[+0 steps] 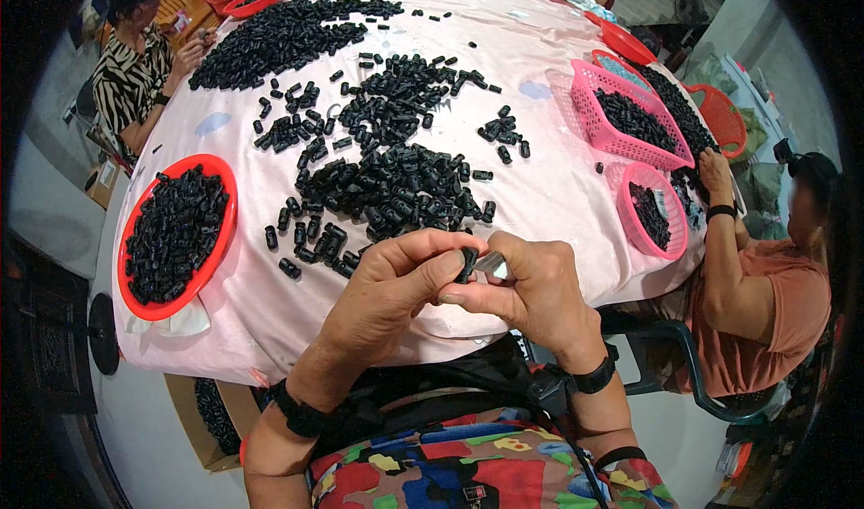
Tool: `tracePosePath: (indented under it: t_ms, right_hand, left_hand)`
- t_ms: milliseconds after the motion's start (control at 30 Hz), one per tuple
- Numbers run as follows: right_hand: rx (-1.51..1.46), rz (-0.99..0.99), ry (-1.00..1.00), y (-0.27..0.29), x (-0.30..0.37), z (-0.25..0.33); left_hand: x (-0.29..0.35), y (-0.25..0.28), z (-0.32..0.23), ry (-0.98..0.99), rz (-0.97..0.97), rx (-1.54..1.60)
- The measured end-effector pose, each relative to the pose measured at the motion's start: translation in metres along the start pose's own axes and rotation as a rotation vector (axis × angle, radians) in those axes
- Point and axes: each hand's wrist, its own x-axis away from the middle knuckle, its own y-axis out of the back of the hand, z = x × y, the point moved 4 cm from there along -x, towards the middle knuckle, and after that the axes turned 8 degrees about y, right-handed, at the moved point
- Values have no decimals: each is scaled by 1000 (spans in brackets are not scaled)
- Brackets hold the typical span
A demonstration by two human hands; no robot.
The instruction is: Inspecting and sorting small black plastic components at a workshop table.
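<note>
Close to the table's near edge, my left hand pinches a small black plastic piece that looks like a cord lock. My right hand is closed on a short flat silvery metal tool, whose end meets or nearly meets the black piece; its full shape is hidden by the fingers. Just beyond my hands lies a loose pile of similar black pieces. A red tray heaped with them stands at the left.
A pink cloth covers the table. At the right are a pink rectangular basket and a pink round basket, both holding black parts. One person sits at the right, another at the far left. A cardboard box is below.
</note>
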Motion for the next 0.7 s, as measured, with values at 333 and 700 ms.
tracePosePath:
  t_ms: [333, 700]
  right_hand:
    - [31, 5, 5, 0, 0, 1]
    - [49, 48, 18, -3, 3, 1]
  left_hand:
    - [-1, 2, 1, -30, 32, -9]
    - [-1, 6, 2, -33, 29, 9]
